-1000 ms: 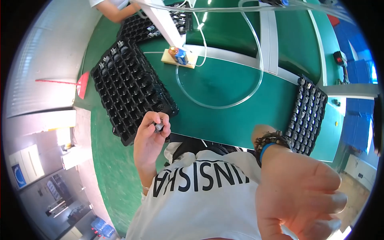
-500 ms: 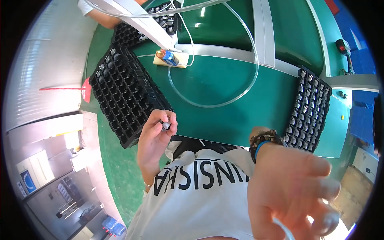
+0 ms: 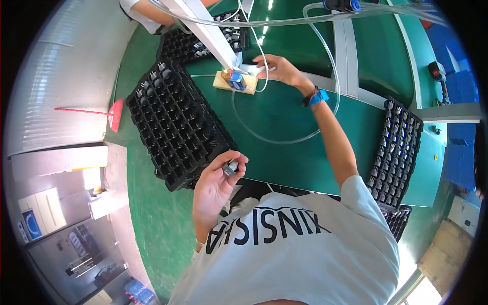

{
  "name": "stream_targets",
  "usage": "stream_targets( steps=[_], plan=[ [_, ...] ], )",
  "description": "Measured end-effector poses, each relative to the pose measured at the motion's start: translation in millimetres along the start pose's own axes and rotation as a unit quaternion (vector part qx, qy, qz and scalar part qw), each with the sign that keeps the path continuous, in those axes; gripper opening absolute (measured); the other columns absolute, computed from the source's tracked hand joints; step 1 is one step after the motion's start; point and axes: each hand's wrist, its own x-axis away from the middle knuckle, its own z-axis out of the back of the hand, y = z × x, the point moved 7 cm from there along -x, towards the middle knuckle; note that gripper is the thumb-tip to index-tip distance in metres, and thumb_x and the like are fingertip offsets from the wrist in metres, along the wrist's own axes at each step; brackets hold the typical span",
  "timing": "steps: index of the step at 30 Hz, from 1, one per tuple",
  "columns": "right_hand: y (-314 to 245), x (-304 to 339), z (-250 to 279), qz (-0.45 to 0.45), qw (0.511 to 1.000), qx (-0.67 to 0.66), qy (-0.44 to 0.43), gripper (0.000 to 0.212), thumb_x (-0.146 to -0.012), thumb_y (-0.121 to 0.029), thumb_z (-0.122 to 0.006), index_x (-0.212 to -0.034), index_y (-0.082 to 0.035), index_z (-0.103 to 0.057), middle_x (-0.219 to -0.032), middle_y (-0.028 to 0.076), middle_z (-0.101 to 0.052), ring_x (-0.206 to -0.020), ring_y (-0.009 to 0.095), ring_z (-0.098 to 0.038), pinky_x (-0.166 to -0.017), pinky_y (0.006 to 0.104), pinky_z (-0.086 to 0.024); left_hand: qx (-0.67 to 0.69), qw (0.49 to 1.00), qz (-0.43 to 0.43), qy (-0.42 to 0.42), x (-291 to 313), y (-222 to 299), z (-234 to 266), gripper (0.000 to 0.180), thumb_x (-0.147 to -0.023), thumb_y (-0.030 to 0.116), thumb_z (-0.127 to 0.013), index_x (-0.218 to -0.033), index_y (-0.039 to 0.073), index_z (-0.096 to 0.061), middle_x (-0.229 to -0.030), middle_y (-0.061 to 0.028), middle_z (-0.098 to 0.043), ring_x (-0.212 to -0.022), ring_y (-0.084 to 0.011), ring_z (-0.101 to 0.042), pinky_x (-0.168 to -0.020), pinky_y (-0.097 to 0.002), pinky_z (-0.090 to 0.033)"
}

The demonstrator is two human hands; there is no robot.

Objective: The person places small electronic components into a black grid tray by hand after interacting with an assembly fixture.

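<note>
My left hand (image 3: pixel 213 190) is closed around a small grey part (image 3: pixel 230 169), pinched between thumb and fingers beside the near corner of the black tray at left. My right hand (image 3: pixel 287 72) reaches over the far side of the green table, its fingers closed around a white slender piece (image 3: pixel 250 69) whose exact kind I cannot make out. Just left of it, a small blue bottle with an orange top (image 3: pixel 234 79) lies on a pale yellow block (image 3: pixel 247 91). A thin white tube (image 3: pixel 265 51) hangs beside the fingers.
Black compartment trays (image 3: pixel 173 124) are stacked at left. Another tray (image 3: pixel 394 152), filled with metallic parts, stands at right. Clear tubing (image 3: pixel 284 143) loops over the green table (image 3: pixel 300 162). A white post (image 3: pixel 206 33) rises by the block; another person's arm (image 3: pixel 155 12) is beyond.
My right hand has swung from close in front at the lower right to the yellow block. My left hand has shifted slightly right in the picture, still holding the grey part.
</note>
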Motion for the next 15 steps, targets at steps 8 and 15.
stream_targets(
  steps=[8, 15],
  plan=[
    [-67.9, -5.7, -69.5, 0.206, 0.955, 0.209, -0.04, 0.066, -0.068, -0.038, -0.075, -0.121, -0.008, -0.049, -0.104, 0.015, -0.054, -0.092, 0.029, -0.051, -0.078, 0.0385, -0.044, -0.059, 0.997, -0.01, 0.05, 16.2, 6.7, 22.4, 0.035, -0.089, 0.009, -0.042, -0.119, -0.008, -0.044, -0.113, -0.0182, -0.051, -0.1, -0.0197, -0.054, -0.089, -0.028, -0.046],
    [-80.6, 8.2, -69.7, 0.113, 0.963, 0.225, 0.093, 0.031, -0.072, -0.019, -0.065, -0.097, -0.005, -0.052, -0.079, 0.018, -0.058, -0.074, 0.039, -0.056, -0.065, 0.0446, -0.045, -0.052, 0.998, -0.02, -0.009, 21.0, 7.8, 23.8, 0.041, -0.084, 0.018, -0.061, -0.117, -0.003, -0.049, -0.106, -0.0142, -0.056, -0.089, -0.0171, -0.057, -0.083, -0.0267, -0.047]
  ],
)
